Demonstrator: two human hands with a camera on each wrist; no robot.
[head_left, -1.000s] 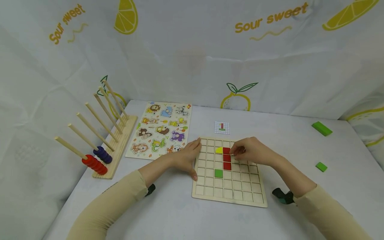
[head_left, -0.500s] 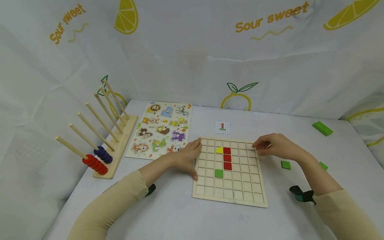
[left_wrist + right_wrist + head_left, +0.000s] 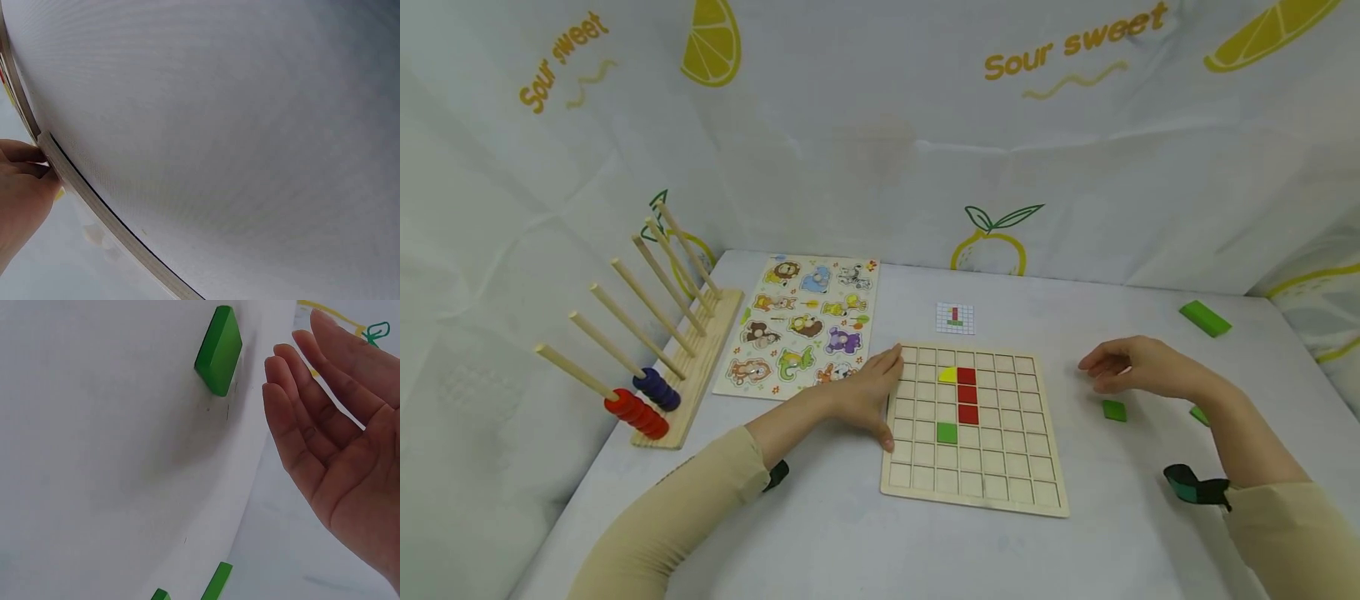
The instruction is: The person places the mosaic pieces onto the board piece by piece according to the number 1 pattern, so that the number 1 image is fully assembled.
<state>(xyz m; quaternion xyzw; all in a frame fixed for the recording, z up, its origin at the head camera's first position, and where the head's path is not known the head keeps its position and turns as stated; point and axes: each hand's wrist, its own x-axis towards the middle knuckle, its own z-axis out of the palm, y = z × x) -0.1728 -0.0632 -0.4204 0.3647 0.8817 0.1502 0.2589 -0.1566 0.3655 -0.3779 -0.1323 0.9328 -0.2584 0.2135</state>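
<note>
- From the head camera, the left hand [image 3: 867, 395] lies flat with straight fingers against the left edge of the wooden grid board [image 3: 973, 483], at about nine o'clock of it, its grip released and holding nothing.
- On that board a yellow piece [image 3: 948, 376] sits just at nine o'clock of a column of three red tiles [image 3: 967, 394], and a green tile [image 3: 947, 432] lies at about seven o'clock of that column.
- The right hand [image 3: 1138, 369] hovers over the white surface [image 3: 820, 533] at three o'clock of the board, fingers relaxed and apart, grip released; a small green square [image 3: 1114, 410] lies on the surface just at six o'clock of it, not touched.
- A longer green block [image 3: 1205, 319] lies toward one o'clock, a pattern card [image 3: 955, 318] at twelve o'clock of the board, an animal puzzle [image 3: 805, 325] and a peg rack [image 3: 658, 333] off at ten o'clock.
- In the left wrist view, the fingertips [image 3: 25, 164] press the board's edge [image 3: 100, 209].
- In the right wrist view, the palm [image 3: 337, 450] is open and empty, with a green block [image 3: 218, 350] near at ten o'clock, apart from the fingers.
</note>
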